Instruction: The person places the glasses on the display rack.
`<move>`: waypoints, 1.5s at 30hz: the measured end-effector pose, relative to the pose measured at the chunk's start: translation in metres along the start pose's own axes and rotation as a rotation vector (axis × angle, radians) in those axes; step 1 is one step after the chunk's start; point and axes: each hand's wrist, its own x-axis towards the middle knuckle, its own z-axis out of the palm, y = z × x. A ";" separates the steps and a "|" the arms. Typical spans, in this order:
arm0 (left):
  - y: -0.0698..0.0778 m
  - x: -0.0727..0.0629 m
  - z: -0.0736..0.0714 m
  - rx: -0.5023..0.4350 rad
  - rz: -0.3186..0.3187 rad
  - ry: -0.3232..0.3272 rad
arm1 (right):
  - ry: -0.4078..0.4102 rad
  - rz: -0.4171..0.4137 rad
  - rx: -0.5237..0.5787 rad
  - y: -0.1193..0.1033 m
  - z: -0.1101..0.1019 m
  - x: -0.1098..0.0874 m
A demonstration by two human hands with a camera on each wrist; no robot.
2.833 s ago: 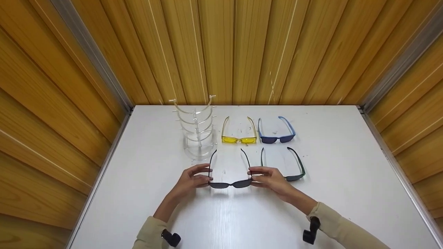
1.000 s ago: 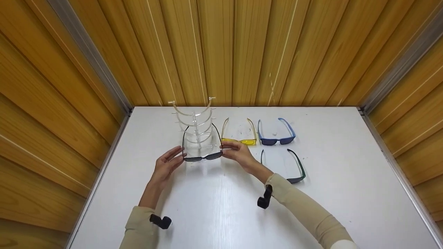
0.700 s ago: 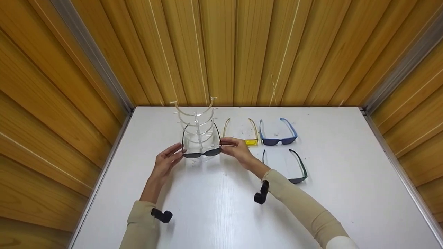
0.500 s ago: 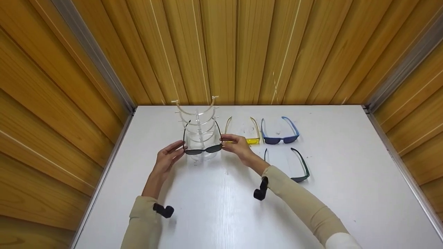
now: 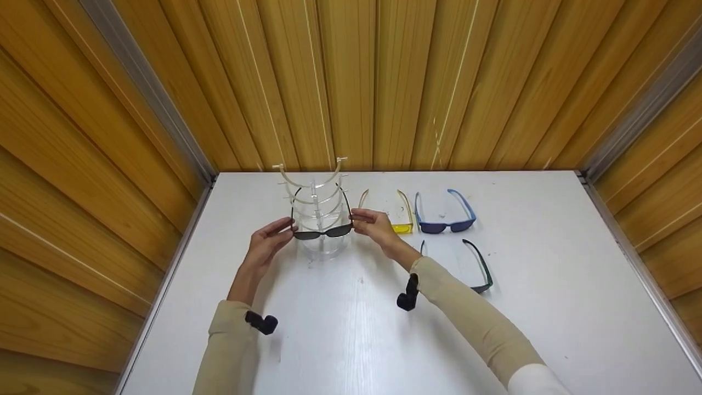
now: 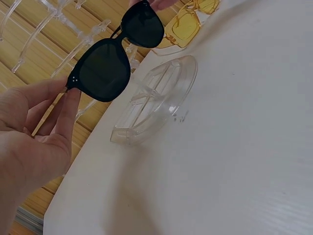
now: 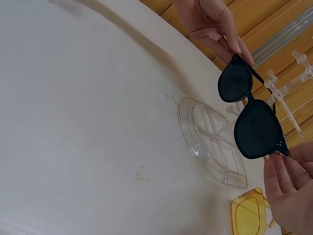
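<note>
Black sunglasses (image 5: pixel 322 232) with dark lenses are held level in front of a clear tiered eyewear stand (image 5: pixel 323 251), their temples reaching back along both sides of it. My left hand (image 5: pixel 267 243) pinches the left hinge corner between thumb and fingers. At the other hinge corner, my right hand (image 5: pixel 378 229) pinches the frame the same way. In the left wrist view the sunglasses (image 6: pixel 105 68) hang above the stand's base (image 6: pixel 156 103). Whether they touch one of the stand's arms I cannot tell.
Yellow glasses (image 5: pixel 403 228), partly behind the right hand, lie right of the stand on the white table (image 5: pixel 351 329). Blue sunglasses (image 5: pixel 447 226) lie farther right. Dark green sunglasses (image 5: pixel 485 269) sit nearer, partly covered by the right sleeve. Wooden panels (image 5: pixel 351 82) wall the back and sides.
Both hands have carried the black sunglasses from the table's middle leftward and back to the stand. Over the last second they have risen slightly along it, both grips kept.
</note>
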 end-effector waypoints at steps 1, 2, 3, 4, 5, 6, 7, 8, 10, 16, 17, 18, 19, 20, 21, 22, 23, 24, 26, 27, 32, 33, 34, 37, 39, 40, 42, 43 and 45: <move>0.000 0.002 0.000 -0.009 0.004 0.006 | -0.002 -0.001 -0.007 0.000 0.000 0.002; 0.000 0.004 0.000 -0.022 0.007 0.012 | -0.006 0.000 -0.015 0.000 0.000 0.004; 0.000 0.005 0.000 -0.030 0.007 0.017 | -0.011 0.003 -0.023 0.000 0.001 0.005; 0.000 0.007 0.000 -0.037 0.010 0.021 | -0.014 0.008 -0.033 0.000 0.002 0.006; 0.000 0.008 0.000 -0.043 0.009 0.026 | -0.017 0.014 -0.041 0.001 0.002 0.007; 0.000 0.009 0.000 -0.046 0.008 0.029 | -0.020 0.020 -0.049 0.002 0.003 0.008; -0.001 0.011 0.000 -0.044 0.008 0.030 | -0.024 0.026 -0.052 0.003 0.003 0.008; -0.002 0.012 0.000 -0.041 0.008 0.031 | -0.029 0.029 -0.058 0.004 0.003 0.009; -0.004 0.013 0.000 -0.039 0.008 0.038 | -0.044 0.036 -0.060 0.007 0.003 0.009; -0.009 0.015 -0.003 0.016 -0.011 0.045 | -0.102 0.038 -0.065 0.013 0.003 0.007; -0.010 0.015 -0.004 0.028 -0.014 0.043 | -0.107 0.037 -0.062 0.014 0.002 0.007; -0.010 0.014 -0.004 0.037 -0.015 0.041 | -0.111 0.036 -0.059 0.015 0.002 0.007; -0.011 0.014 -0.005 0.049 -0.016 0.038 | -0.114 0.034 -0.060 0.016 0.002 0.007; -0.011 0.014 -0.005 0.044 -0.014 0.039 | -0.117 0.032 -0.057 0.017 0.002 0.007; -0.012 0.014 -0.005 0.043 -0.013 0.041 | -0.123 0.030 -0.054 0.018 0.002 0.007; -0.013 0.014 -0.006 0.035 -0.013 0.046 | -0.130 0.028 -0.054 0.019 0.002 0.007; -0.014 0.014 -0.006 0.026 -0.013 0.054 | -0.138 0.028 -0.054 0.019 0.002 0.007; -0.014 0.014 -0.007 0.020 -0.013 0.063 | -0.146 0.027 -0.055 0.020 0.002 0.007; -0.015 0.014 -0.008 0.006 -0.013 0.074 | -0.158 0.027 -0.051 0.020 0.002 0.007; -0.015 0.014 -0.008 0.002 -0.012 0.081 | -0.165 0.026 -0.052 0.020 0.002 0.007; -0.014 0.012 -0.009 0.018 -0.010 0.078 | -0.179 0.029 -0.056 0.017 0.000 0.005; -0.014 0.011 -0.009 0.027 -0.008 0.081 | -0.180 0.034 -0.057 0.017 -0.001 0.005; -0.013 0.010 -0.010 0.025 -0.006 0.085 | -0.179 0.039 -0.058 0.015 -0.002 0.003; -0.012 0.008 -0.010 0.008 0.002 0.102 | -0.167 0.055 -0.062 0.012 -0.006 0.000; -0.011 0.006 -0.011 -0.001 0.009 0.099 | -0.162 0.069 -0.054 0.010 -0.009 -0.002; -0.011 0.006 -0.012 -0.009 0.009 0.100 | -0.163 0.075 -0.048 0.009 -0.011 -0.003; -0.009 0.003 -0.013 -0.005 0.005 0.095 | -0.167 0.090 -0.043 0.006 -0.016 -0.007; -0.008 0.002 -0.014 0.003 0.001 0.097 | -0.174 0.097 -0.040 0.004 -0.019 -0.010; -0.005 -0.004 -0.018 0.018 -0.012 0.111 | -0.187 0.114 -0.048 -0.002 -0.026 -0.018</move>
